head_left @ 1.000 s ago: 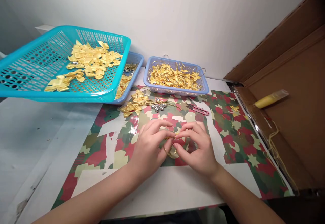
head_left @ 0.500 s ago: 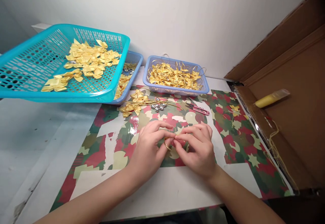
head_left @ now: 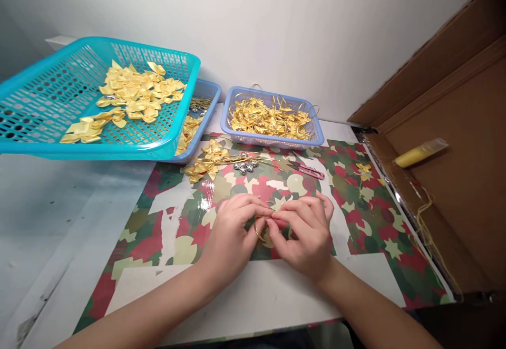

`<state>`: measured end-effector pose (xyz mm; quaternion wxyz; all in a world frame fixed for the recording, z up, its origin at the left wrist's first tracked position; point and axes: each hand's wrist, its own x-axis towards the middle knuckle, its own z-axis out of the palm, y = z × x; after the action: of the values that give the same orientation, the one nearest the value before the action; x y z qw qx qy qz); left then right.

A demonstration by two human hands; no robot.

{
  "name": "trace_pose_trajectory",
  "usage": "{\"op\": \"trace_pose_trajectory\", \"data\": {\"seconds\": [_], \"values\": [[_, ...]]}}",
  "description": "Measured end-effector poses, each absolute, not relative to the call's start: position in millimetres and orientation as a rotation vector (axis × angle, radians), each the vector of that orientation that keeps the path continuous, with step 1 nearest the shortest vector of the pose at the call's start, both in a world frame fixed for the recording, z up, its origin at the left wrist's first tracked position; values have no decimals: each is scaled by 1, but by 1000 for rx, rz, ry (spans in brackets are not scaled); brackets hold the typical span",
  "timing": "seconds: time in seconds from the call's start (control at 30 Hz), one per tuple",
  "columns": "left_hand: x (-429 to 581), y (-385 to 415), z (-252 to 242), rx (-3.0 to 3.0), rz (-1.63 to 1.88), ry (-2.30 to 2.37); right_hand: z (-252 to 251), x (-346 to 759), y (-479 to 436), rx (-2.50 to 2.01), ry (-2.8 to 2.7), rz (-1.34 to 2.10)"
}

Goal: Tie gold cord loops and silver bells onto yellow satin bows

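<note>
My left hand point(head_left: 237, 228) and my right hand point(head_left: 306, 230) meet fingertip to fingertip over the patterned sheet. Between them is a gold cord point(head_left: 259, 230), bent into a loop that hangs under my left fingers. Both hands pinch it; the exact spot where the ends meet is hidden by the fingers. Beyond my hands lie several silver bells point(head_left: 245, 166), a bundle of straight gold cords point(head_left: 237, 158) and yellow ribbon bows point(head_left: 201, 168). A pair of pink-handled thread snips point(head_left: 307, 170) rests to the right of the bells.
A turquoise basket point(head_left: 185, 112) with yellow bows stands at left, overlapping a blue basket point(head_left: 205, 119). Another blue basket point(head_left: 272, 139), full of corded bows, sits against the wall. At right are a cardboard panel point(head_left: 454, 206) and a yellow tube point(head_left: 421, 153).
My hands stay together on the gold cord, with only slight finger movement. The looped cord hangs a little lower. The whole view has shifted slightly.
</note>
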<state>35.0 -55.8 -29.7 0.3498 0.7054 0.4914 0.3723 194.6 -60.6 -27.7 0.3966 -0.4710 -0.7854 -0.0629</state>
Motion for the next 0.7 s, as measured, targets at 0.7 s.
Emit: {"op": "trace_pose_trajectory", "data": {"seconds": [0.7], "values": [[35, -52, -30, 1789, 909, 1302, -43, 193, -56, -1193, -2078, 35]]}}
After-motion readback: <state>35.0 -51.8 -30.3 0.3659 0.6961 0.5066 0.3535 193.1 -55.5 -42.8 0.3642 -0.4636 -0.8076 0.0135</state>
